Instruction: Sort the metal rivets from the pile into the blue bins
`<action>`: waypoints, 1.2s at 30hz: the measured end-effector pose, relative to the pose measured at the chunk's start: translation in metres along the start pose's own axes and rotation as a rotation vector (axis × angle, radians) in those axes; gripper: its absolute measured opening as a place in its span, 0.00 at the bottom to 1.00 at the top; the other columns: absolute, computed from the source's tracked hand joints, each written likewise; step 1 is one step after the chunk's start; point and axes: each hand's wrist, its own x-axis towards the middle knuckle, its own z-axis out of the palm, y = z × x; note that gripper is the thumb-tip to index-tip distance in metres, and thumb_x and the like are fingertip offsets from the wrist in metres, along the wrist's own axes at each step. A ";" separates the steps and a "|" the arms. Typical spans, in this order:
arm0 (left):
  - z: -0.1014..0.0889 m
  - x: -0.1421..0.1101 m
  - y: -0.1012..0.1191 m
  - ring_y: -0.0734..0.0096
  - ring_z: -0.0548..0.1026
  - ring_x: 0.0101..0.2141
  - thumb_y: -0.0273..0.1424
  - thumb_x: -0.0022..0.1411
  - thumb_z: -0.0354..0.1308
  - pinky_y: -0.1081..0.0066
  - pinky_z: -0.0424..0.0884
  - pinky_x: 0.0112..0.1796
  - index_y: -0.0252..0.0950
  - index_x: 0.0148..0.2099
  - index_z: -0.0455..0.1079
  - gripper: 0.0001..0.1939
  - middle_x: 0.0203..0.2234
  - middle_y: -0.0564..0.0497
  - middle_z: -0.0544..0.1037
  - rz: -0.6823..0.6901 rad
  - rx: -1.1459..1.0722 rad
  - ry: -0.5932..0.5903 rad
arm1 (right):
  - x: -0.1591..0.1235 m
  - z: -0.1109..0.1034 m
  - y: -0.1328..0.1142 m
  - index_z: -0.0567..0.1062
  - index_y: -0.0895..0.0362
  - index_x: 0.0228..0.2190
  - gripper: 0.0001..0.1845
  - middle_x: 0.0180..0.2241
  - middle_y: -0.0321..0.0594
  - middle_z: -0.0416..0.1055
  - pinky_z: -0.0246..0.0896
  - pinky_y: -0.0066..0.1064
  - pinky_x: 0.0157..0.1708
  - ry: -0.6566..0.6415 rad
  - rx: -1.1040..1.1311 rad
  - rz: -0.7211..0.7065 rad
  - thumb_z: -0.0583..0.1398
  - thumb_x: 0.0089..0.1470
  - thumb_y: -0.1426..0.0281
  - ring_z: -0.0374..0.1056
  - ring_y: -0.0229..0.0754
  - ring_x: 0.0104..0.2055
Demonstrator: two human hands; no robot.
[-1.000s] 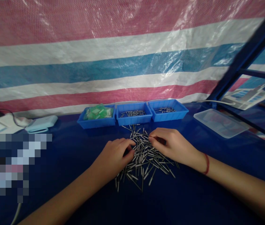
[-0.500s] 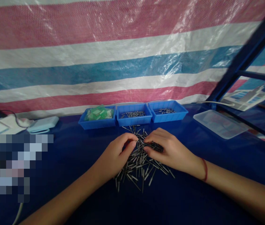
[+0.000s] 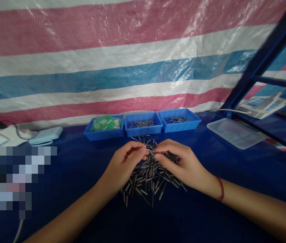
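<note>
A loose pile of pop rivets (image 3: 148, 180), with thin dark stems and paler bodies, lies on the blue table under my hands. Just above it, one pop rivet (image 3: 151, 151) spans the gap between my fingertips, roughly level. My left hand (image 3: 127, 162) pinches its left end between thumb and fingers. On the other side, the thumb and forefinger of my right hand (image 3: 182, 162) close on its right end. Part of the pile is hidden behind both hands.
Behind the pile stand three blue bins: the left bin (image 3: 104, 134) with green packets, the middle bin (image 3: 144, 131) and right bin (image 3: 180, 126) with rivets. A translucent lid (image 3: 235, 133) lies right. A light-blue case (image 3: 46, 135) and white devices sit left. A blue metal frame (image 3: 261, 67) rises right.
My fingertips have come together on one rivet, which now shows between them. Before, they were apart over the pile and no rivet could be seen between them.
</note>
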 end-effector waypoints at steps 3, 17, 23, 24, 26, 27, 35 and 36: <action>0.002 -0.001 0.002 0.69 0.75 0.34 0.35 0.59 0.53 0.67 0.69 0.38 0.34 0.35 0.67 0.09 0.27 0.52 0.76 -0.032 0.009 -0.078 | -0.001 -0.001 -0.001 0.73 0.56 0.33 0.04 0.31 0.38 0.72 0.63 0.30 0.32 0.058 0.023 -0.006 0.57 0.55 0.73 0.67 0.36 0.33; 0.008 -0.008 0.001 0.70 0.74 0.34 0.36 0.62 0.51 0.69 0.69 0.37 0.34 0.41 0.70 0.12 0.29 0.51 0.75 -0.034 -0.008 -0.273 | -0.006 0.002 -0.005 0.72 0.55 0.33 0.04 0.34 0.39 0.67 0.64 0.30 0.30 0.044 0.114 0.008 0.58 0.53 0.74 0.66 0.36 0.34; 0.009 -0.007 0.001 0.71 0.73 0.32 0.36 0.60 0.53 0.70 0.68 0.35 0.35 0.43 0.69 0.12 0.28 0.52 0.74 -0.055 -0.016 -0.257 | -0.005 0.002 -0.007 0.72 0.55 0.33 0.04 0.34 0.40 0.68 0.63 0.30 0.28 0.055 0.120 0.017 0.58 0.54 0.74 0.66 0.37 0.33; 0.009 -0.007 0.001 0.71 0.73 0.32 0.37 0.59 0.54 0.71 0.68 0.34 0.35 0.42 0.69 0.12 0.28 0.53 0.74 -0.055 -0.009 -0.251 | -0.005 0.002 -0.007 0.72 0.55 0.33 0.05 0.34 0.40 0.68 0.63 0.29 0.28 0.055 0.117 0.017 0.58 0.54 0.74 0.66 0.37 0.33; 0.010 -0.007 0.000 0.71 0.72 0.30 0.37 0.59 0.54 0.71 0.67 0.32 0.35 0.41 0.69 0.12 0.27 0.53 0.73 -0.057 0.008 -0.245 | -0.006 0.001 -0.007 0.73 0.55 0.34 0.05 0.34 0.40 0.68 0.63 0.30 0.28 0.050 0.112 0.015 0.57 0.54 0.74 0.66 0.37 0.33; 0.010 -0.008 0.000 0.72 0.72 0.30 0.38 0.59 0.54 0.72 0.67 0.31 0.35 0.40 0.69 0.12 0.26 0.53 0.73 -0.057 0.012 -0.242 | -0.006 0.001 -0.007 0.73 0.55 0.34 0.06 0.34 0.40 0.68 0.63 0.30 0.28 0.048 0.112 0.014 0.57 0.54 0.74 0.66 0.37 0.33; 0.008 -0.008 0.000 0.73 0.72 0.32 0.34 0.56 0.56 0.72 0.68 0.35 0.35 0.36 0.65 0.07 0.29 0.54 0.73 0.012 -0.008 -0.144 | -0.005 0.002 -0.005 0.72 0.55 0.33 0.05 0.34 0.40 0.67 0.62 0.29 0.28 0.063 0.110 0.020 0.57 0.53 0.75 0.66 0.37 0.33; 0.008 -0.008 0.001 0.72 0.73 0.32 0.33 0.56 0.56 0.71 0.69 0.35 0.35 0.35 0.65 0.07 0.30 0.53 0.73 0.026 -0.001 -0.126 | -0.004 0.003 -0.005 0.72 0.55 0.33 0.05 0.34 0.40 0.67 0.62 0.30 0.28 0.066 0.109 0.022 0.57 0.53 0.75 0.66 0.37 0.33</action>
